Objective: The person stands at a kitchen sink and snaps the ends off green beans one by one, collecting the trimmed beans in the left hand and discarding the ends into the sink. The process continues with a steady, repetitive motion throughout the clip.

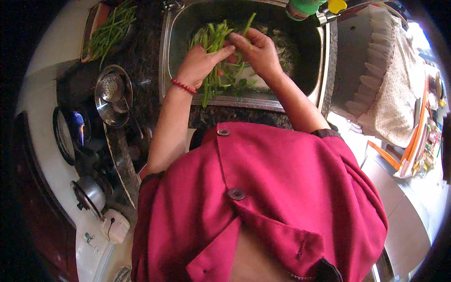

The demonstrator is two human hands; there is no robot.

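My left hand point(202, 63), with a red bead bracelet point(183, 86) at its wrist, grips a bunch of long green vegetable stems point(215, 37) over the metal sink point(225, 102). Lower ends of the bunch hang down towards the sink's near rim. Just to the right, my right hand point(260, 53) pinches a single green stem point(249, 23) between thumb and fingers. Loose green leaves point(246, 83) lie below both hands in the sink. Part of the sink's bottom is hidden by my hands and the greens.
More green stems point(111, 30) lie in a container at the upper left. A steel bowl with a perforated ladle point(112, 86) sits left of the sink. Farther left, a blue flame point(78, 127) burns near a lidded pot point(92, 192). A green bottle point(303, 7) stands behind the sink.
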